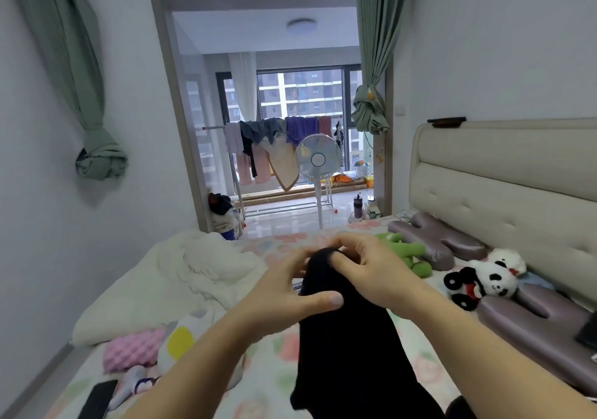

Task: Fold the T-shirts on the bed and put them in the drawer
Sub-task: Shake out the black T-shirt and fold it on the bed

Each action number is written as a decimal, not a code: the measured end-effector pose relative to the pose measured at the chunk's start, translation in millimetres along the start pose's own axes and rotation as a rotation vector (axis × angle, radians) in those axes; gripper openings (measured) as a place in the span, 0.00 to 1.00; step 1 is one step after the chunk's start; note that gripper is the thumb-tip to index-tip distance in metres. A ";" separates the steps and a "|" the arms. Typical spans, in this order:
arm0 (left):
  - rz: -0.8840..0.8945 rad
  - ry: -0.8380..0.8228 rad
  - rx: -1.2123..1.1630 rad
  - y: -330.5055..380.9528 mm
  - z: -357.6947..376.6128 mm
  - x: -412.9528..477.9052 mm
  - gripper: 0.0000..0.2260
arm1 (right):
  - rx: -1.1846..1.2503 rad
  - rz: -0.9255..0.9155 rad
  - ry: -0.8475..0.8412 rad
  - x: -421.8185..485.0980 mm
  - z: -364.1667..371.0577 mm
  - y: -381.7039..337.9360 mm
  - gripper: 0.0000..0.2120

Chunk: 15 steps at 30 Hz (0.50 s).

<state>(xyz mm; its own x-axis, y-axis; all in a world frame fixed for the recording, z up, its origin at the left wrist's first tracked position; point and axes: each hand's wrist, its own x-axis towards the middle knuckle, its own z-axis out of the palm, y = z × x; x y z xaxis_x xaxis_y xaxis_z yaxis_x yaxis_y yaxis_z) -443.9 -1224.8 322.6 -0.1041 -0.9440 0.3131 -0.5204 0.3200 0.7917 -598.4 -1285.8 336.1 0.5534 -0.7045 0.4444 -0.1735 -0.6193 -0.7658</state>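
Both hands, left (287, 292) and right (365, 273), pinch the top of a black T-shirt (349, 354) hanging above the bed (274, 383); each grip is closed on cloth; folding looks barely begun; no drawer is in view.

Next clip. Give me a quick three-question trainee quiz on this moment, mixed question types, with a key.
1. True or false: the black garment lies flat on the bed.
2. Which hand has a grip on the garment's top edge? A) left hand only B) right hand only C) both
3. Fill in: the toy nearest the headboard, right of the hands, is a black-and-white ____.

Key:
1. False; it is held up and hangs down from the hands.
2. C
3. panda
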 end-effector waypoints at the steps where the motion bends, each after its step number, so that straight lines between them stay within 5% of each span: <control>1: 0.045 0.027 0.010 4.1 9.1 3.0 0.25 | -0.042 -0.017 -0.008 2.5 1.3 -3.3 0.12; 6: -0.001 0.108 0.142 9.6 0.1 8.5 0.11 | -0.401 -0.030 -0.111 5.8 -17.7 1.6 0.10; 10: -0.035 0.236 0.461 -0.9 -38.1 5.5 0.16 | -0.686 0.124 -0.197 -6.1 -39.4 36.9 0.10; 15: -0.338 0.300 0.580 -29.5 -100.8 -6.3 0.13 | -0.667 0.456 -0.033 -26.2 -88.2 78.5 0.09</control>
<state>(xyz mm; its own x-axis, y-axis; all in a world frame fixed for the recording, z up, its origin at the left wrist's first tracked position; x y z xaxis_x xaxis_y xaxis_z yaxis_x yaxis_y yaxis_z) -342.5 -1220.2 350.1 0.3343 -0.8944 0.2972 -0.8567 -0.1570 0.4913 -698.4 -1346.5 305.4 0.3328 -0.9335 0.1335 -0.8319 -0.3573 -0.4246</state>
